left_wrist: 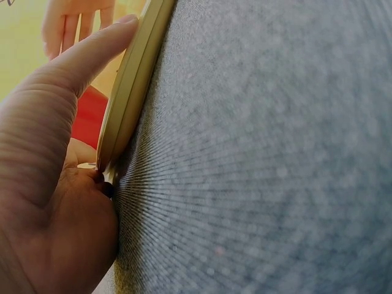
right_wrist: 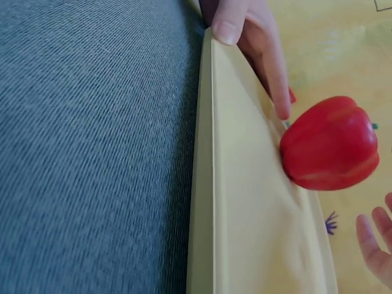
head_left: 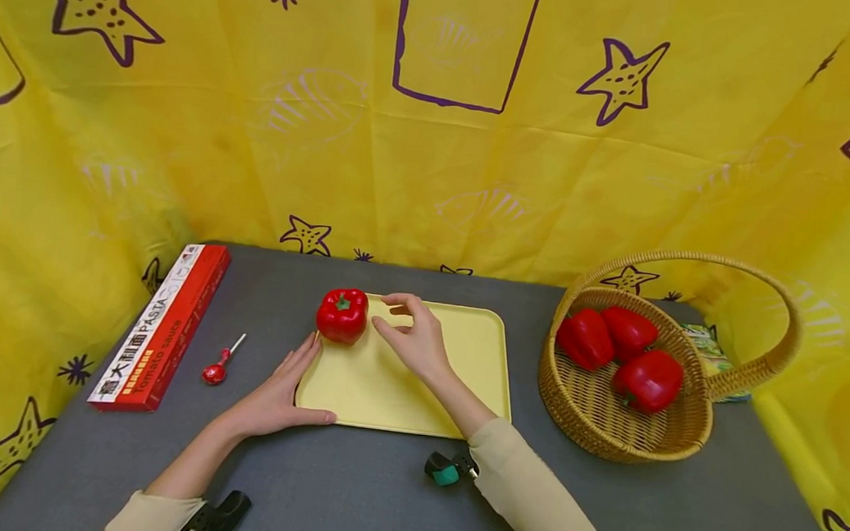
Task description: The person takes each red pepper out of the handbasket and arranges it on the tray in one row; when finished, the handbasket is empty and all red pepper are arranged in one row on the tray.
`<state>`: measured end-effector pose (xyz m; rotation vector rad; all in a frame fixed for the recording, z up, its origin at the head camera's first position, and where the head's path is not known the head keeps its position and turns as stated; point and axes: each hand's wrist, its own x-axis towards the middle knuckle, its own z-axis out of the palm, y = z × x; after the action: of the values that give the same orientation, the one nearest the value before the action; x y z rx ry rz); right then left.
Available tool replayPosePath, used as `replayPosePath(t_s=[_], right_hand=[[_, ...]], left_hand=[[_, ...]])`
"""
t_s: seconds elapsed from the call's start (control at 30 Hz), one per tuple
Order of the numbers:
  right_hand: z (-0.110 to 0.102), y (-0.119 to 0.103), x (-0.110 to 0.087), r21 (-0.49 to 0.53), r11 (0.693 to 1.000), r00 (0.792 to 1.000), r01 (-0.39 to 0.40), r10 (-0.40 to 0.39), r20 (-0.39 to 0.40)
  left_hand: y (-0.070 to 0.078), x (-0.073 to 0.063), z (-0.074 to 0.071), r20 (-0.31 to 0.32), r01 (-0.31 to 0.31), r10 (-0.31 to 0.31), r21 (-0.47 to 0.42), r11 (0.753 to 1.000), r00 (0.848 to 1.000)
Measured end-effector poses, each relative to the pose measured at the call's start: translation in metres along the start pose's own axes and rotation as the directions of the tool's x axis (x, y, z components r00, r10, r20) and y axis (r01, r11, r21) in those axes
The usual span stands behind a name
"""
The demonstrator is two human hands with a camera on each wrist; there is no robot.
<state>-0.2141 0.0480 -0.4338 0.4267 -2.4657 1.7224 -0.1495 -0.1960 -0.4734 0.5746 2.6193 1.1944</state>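
Note:
A red bell pepper [head_left: 342, 316] with a green stem stands upright at the far left corner of a pale yellow tray [head_left: 387, 390]. My left hand [head_left: 278, 399] lies along the tray's left side, its fingers stretched toward the pepper and the thumb touching the front rim. In the left wrist view, the thumb [left_wrist: 98, 52] rests against the tray's edge. Over the tray hovers my right hand [head_left: 416, 339], fingers loosely bent with nothing between them, just right of the pepper and apart from it. The right wrist view also has the pepper [right_wrist: 331, 144] sitting by the tray's rim.
A wicker basket [head_left: 622, 452] with a tall handle stands at the right, holding three red peppers [head_left: 650, 382]. Behind it lies a colourful packet [head_left: 708, 347]. On the left are a red tomato sauce pasta box [head_left: 161, 329] and a red lollipop [head_left: 215, 373]. Yellow cloth surrounds the grey table.

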Motion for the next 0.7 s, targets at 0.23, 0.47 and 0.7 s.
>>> replayPosePath(t_s=[0.23,0.47,0.7], right_hand=[[-0.017,0.002,-0.005,0.022,1.000,0.997,-0.006,0.008,-0.076],[-0.033,0.005,-0.011,0.040,0.998,0.991,-0.037,0.042,-0.128],[-0.051,0.009,-0.020,0.028,0.999,0.987,-0.025,0.030,-0.159]], left_hand=[[0.000,0.000,0.001,-0.011,-0.001,0.001,0.008,1.000,1.000],[0.001,0.000,0.002,-0.011,0.005,-0.005,0.010,1.000,1.000],[0.000,0.000,0.003,-0.019,-0.009,0.009,0.006,1.000,1.000]])
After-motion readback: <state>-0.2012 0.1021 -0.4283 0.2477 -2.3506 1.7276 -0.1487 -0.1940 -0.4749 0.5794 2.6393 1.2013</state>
